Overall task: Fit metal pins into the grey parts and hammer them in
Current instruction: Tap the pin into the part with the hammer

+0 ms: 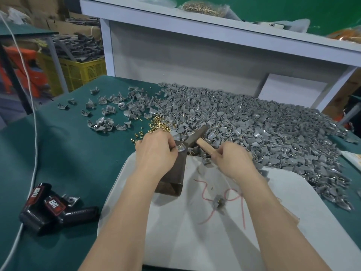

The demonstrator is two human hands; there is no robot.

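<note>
Grey parts (254,124) lie heaped across our green bench (68,153). Our left hand (156,151) pinches one grey part (180,149) on top of a dark metal block (175,173), which stands on a white pad (195,222). Our right hand (234,159), near it, grips a hammer (195,134) by its wooden handle — head right by the part, contact unclear. Brass pins (160,124) lie scattered just beyond the left hand.

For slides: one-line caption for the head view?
Left hand steadies a grey part on the metal block; right hand grips the hammer over it.
</note>
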